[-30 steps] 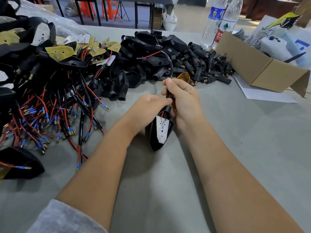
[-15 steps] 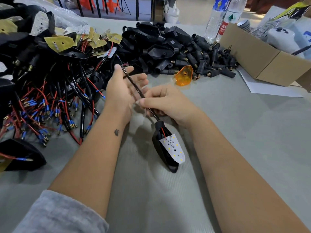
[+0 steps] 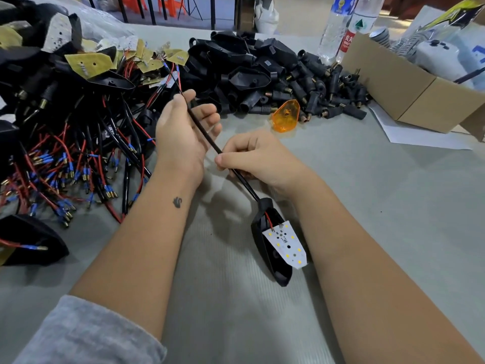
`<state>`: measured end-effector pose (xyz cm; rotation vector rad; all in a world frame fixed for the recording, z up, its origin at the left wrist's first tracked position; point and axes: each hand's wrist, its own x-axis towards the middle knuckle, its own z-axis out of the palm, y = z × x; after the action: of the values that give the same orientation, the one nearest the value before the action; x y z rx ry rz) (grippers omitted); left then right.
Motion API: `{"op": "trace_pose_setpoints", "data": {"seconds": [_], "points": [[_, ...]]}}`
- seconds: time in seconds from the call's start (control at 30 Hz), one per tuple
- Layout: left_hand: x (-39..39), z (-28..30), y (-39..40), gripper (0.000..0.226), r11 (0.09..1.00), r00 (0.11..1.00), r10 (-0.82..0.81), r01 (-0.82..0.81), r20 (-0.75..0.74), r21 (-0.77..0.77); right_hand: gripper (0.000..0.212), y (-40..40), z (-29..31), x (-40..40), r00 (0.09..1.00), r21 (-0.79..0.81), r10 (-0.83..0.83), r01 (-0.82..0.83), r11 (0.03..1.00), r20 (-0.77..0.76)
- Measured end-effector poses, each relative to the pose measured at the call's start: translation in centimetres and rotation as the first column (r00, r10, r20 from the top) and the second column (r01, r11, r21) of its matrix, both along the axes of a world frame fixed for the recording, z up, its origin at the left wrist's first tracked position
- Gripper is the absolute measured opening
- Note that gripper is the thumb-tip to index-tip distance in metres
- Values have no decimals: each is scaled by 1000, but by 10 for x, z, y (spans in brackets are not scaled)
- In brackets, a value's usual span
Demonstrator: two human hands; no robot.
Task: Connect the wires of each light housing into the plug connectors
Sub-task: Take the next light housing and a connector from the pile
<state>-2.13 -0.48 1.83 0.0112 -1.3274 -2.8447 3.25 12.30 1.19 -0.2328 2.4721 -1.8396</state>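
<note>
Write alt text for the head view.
Right hand pinches a black cable running from a light housing on the table; the open left hand supports it. Piles of wired housings and black plugs lie behind.

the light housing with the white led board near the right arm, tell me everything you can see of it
The light housing is a black, plastic-looking pointed shell lying on the grey table. A white board with small yellow LEDs sits tilted in its open face, a red wire soldered at its top. A black sleeved cable runs out of its neck; the right hand pinches it, and it crosses the left hand.
</note>
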Motion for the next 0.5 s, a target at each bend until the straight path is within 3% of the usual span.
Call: {"op": "trace_pose_setpoints", "data": {"seconds": [0.13, 0.3, 0.43, 0.5], "points": [[0, 1, -1, 27, 999, 998, 44, -45, -43, -20, 29, -5, 2, 3, 999, -17, -33, 33, 999, 2], [6, 7, 1, 27, 962, 987, -152, 159, -47, 223, 31, -12, 9, -3, 970, -300, -180, 223, 927, 164], [12, 11, 3, 26, 904, 959, -257, 284, -123, 319, 57, -12, 12, -1, 956, -576, 125, 53, 815, 265], [14, 12, 5, 25, 894, 944, -287, 325, -163, 309, 59, -13, 12, 1, 928, -628, 237, -3, 778, 288]]}}
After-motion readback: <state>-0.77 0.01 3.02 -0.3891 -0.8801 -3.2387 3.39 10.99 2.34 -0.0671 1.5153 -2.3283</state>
